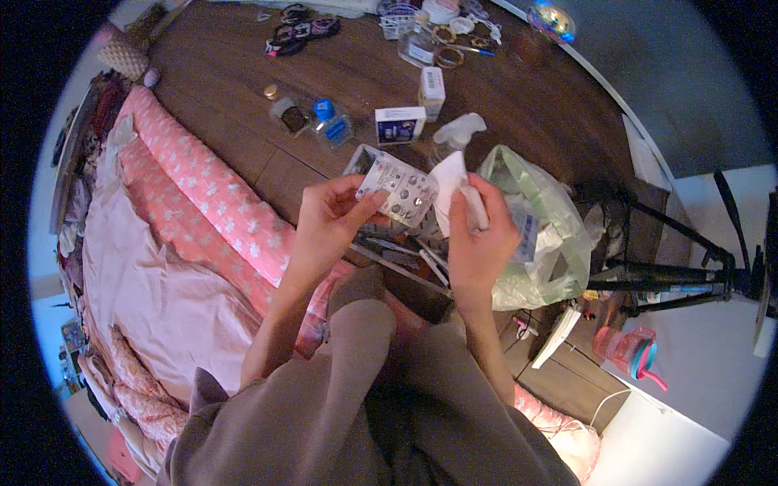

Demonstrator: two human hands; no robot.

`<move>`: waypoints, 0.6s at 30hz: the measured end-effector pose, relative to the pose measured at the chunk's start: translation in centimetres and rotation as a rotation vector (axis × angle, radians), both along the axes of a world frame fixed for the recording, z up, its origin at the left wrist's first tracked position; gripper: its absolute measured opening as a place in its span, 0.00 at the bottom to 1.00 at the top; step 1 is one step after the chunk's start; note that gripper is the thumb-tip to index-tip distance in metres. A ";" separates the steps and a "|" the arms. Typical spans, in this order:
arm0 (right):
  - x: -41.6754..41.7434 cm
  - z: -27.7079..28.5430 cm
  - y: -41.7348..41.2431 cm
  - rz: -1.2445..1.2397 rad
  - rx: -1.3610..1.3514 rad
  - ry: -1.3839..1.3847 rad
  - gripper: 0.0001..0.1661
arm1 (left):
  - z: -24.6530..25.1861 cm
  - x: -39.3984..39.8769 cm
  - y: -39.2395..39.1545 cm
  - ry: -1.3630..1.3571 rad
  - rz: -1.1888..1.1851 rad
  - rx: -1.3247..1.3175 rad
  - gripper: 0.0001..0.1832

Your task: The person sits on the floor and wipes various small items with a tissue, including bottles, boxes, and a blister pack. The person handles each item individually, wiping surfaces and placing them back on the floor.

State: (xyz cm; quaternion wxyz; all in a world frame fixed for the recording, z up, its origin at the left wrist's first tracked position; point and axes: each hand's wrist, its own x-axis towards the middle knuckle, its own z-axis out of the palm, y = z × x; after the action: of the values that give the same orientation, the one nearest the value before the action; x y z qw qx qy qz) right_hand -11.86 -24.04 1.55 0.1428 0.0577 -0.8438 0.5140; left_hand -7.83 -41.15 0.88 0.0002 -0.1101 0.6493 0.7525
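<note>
My left hand (340, 212) grips a silvery blister pack (398, 188) by its left end. Printed writing covers part of the pack, and several round pockets show on it. In my right hand (483, 228) is a folded white tissue (450, 182), pinched between thumb and fingers, its left edge close against the pack. Whether the two touch I cannot tell. Below and behind my hands lies an open container (363, 159) with several slim items (433, 265) in it, partly hidden by the pack and my hands.
Beyond my hands stand two small boxes (400, 126), a blue-capped bottle (331, 123) and a gold-capped bottle (289, 112). A green translucent plastic bag (547, 279) sits close at right, before black tripod legs (687, 282). Pink patterned bedding (200, 176) fills the left. A pink cup (626, 352) is lower right.
</note>
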 end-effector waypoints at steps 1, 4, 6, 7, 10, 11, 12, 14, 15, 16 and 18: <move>-0.3 -0.1 -0.8 0.039 0.005 0.021 0.13 | -0.4 0.1 -0.5 -0.001 0.034 -0.019 0.10; -0.7 -1.2 -2.8 0.105 0.019 0.052 0.12 | -1.0 0.1 -2.4 -0.020 0.095 -0.026 0.12; -0.6 -2.0 -3.6 0.124 0.091 0.069 0.12 | -3.3 -0.2 -4.8 0.004 0.175 0.018 0.12; -0.3 -2.0 -3.9 0.130 0.080 0.050 0.12 | -4.4 -0.1 -6.6 -0.005 0.249 -0.061 0.12; 0.2 -2.4 -4.1 0.124 0.072 0.026 0.12 | -10.4 -1.2 -12.0 -0.047 0.409 -0.267 0.12; 0.2 -2.7 -4.3 0.137 0.074 0.032 0.12 | -13.9 -1.8 -14.0 -0.085 0.448 -0.337 0.13; 0.2 -3.0 -4.3 0.144 0.078 0.037 0.12 | -16.1 -2.4 -15.2 -0.123 0.481 -0.406 0.13; 0.2 -3.0 -4.4 0.159 0.083 0.018 0.12 | -17.1 -2.9 -15.7 -0.150 0.446 -0.426 0.13; 0.1 -2.7 -4.4 0.160 0.085 -0.004 0.12 | -16.8 -3.4 -15.2 -0.157 0.419 -0.431 0.13; 0.1 -2.5 -4.4 0.164 0.086 -0.028 0.12 | -16.4 -3.6 -14.7 -0.196 0.397 -0.523 0.12; -0.1 -3.3 -4.3 0.173 0.108 -0.039 0.11 | -14.9 -3.4 -14.1 -0.272 0.354 -0.712 0.11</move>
State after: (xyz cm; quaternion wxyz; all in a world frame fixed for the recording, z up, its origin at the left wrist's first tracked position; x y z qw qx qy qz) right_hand -11.92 -28.32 -1.75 0.0782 0.1280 -0.8649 0.4790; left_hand -11.20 -55.24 -14.02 -0.0816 -0.3116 0.8340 0.4480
